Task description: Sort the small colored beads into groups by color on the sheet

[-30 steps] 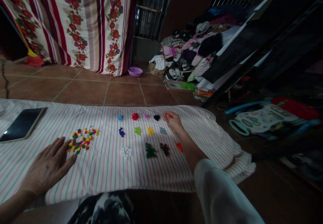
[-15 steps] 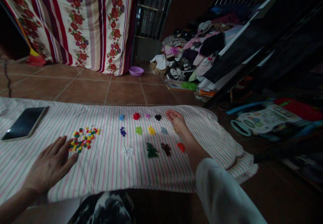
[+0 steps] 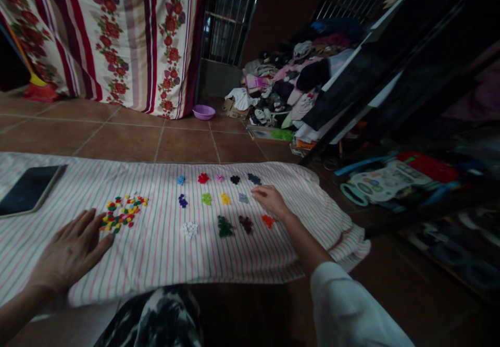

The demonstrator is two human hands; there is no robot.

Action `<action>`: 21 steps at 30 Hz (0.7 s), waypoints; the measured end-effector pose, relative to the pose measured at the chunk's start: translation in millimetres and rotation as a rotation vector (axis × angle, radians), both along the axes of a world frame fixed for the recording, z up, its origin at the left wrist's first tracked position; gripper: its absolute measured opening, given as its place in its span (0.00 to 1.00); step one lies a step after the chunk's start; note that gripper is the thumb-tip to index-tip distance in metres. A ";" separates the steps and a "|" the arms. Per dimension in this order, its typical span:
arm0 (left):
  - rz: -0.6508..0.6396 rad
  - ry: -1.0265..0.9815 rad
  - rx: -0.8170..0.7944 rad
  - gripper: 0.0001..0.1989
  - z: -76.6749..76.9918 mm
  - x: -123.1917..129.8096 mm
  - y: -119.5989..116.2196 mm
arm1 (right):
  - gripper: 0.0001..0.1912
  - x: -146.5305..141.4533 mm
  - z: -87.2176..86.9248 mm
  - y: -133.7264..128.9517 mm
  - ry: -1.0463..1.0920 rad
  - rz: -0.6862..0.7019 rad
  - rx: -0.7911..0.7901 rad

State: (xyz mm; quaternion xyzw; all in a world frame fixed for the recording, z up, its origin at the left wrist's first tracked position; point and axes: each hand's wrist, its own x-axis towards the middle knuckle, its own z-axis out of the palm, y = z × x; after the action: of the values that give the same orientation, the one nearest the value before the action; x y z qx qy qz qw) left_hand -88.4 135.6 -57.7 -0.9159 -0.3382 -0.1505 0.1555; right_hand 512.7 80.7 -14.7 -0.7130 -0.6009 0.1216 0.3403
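My left hand [image 3: 68,250] lies flat with its fingers stretched out on the striped cloth [image 3: 156,253]. Its fingertips reach the edge of a mixed heap of small red, yellow, green and white pieces [image 3: 123,214]. My right hand [image 3: 269,201] is above the cloth with fingers drawn together; what they hold, if anything, is hidden. Close to its fingertips are a light grey cluster [image 3: 244,198] and a dark grey cluster [image 3: 254,178]. Other single-colour clusters lie in rows, among them black [image 3: 235,179], yellow [image 3: 225,198], dark green [image 3: 225,226], brown [image 3: 246,224], orange [image 3: 268,221] and white [image 3: 190,229].
A dark-screened tablet or phone [image 3: 29,190] rests at the cloth's left end. On the tiled floor beyond stand a purple basin [image 3: 203,112] and a heap of clothes [image 3: 289,84]. A colourful toy panel [image 3: 385,183] is at the right.
My right hand has come back toward me and its fingers have drawn together, uncovering the dark grey cluster. My left hand stays flat beside the mixed heap. The view has shifted slightly right.
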 end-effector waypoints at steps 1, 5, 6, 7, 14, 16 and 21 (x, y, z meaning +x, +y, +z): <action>0.000 0.021 0.013 0.18 0.5 0.3 -0.1 | 0.07 -2.3 -0.8 -1.5 -0.064 0.023 0.006; 0.031 0.064 0.048 0.17 2.1 3.4 -1.3 | 0.08 -1.7 -5.4 -6.5 -0.130 -0.023 0.007; 0.041 0.058 0.048 0.17 1.9 4.2 -1.6 | 0.09 0.6 -6.5 -7.9 -0.115 -0.047 0.006; 0.050 0.046 0.042 0.17 1.4 4.9 -1.7 | 0.09 3.2 -7.5 -9.3 -0.096 -0.064 0.004; 0.085 -0.036 -0.057 0.20 -4.7 3.7 -0.3 | 0.09 12.3 -13.4 -11.8 0.070 -0.019 0.049; 0.092 -0.048 -0.071 0.20 -4.9 3.4 -0.2 | 0.09 11.5 -14.7 -10.0 0.087 -0.022 0.055; 0.112 -0.065 -0.091 0.19 -2.7 5.3 -1.9 | 0.09 9.2 -10.8 -8.6 0.012 -0.037 -0.009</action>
State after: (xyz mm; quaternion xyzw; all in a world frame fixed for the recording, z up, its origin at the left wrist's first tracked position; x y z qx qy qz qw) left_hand -83.1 133.7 -60.5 -0.8964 -0.4001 -0.1555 0.1109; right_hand 521.9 72.1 -25.5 -0.7247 -0.5851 0.1221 0.3428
